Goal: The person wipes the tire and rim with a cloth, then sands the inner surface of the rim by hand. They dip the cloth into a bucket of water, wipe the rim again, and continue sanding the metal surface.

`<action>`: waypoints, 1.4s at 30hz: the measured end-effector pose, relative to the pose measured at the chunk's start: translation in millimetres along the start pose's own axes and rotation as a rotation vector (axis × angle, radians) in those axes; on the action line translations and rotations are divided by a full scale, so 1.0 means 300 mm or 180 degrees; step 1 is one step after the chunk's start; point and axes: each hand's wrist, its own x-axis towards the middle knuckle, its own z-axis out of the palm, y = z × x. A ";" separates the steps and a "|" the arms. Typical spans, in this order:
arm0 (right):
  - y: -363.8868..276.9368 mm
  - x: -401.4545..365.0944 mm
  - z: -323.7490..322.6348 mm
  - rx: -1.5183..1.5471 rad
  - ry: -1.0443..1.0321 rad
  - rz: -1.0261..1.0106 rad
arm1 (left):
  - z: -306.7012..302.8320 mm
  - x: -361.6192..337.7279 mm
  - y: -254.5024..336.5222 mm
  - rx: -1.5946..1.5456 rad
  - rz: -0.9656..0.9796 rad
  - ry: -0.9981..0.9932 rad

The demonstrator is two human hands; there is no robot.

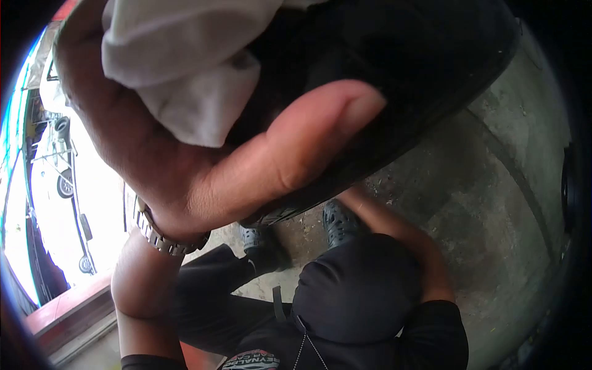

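Close to the camera, my left hand (246, 166) curls around a bunched white cloth (185, 68), its thumb stretched along a large black tire-like object (419, 68). Some tread shows at that object's lower edge. A metal-banded watch is on my left wrist. My right forearm reaches up from the lower right toward the underside of the black object. That object hides my right hand and its fingers.
Below are a rounded black shape (357, 290), dark trousers and grey perforated clogs (339, 225) on a stained concrete floor (468, 209). Bright surroundings at the left hold a wheeled object (65, 182) beyond a reddish ledge (68, 302).
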 end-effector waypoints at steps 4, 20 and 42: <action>0.134 0.103 -0.061 -0.0122 -0.0620 0.0154 | -0.001 0.009 0.006 0.0039 -0.0004 -0.0006; 0.167 0.210 -0.080 -0.1157 -0.0947 -0.0913 | 0.021 0.081 0.029 0.0294 -0.0139 0.0051; 0.301 0.454 -0.260 -0.2103 -0.1156 -0.0786 | 0.124 0.175 0.080 -0.0480 -0.0303 -0.0089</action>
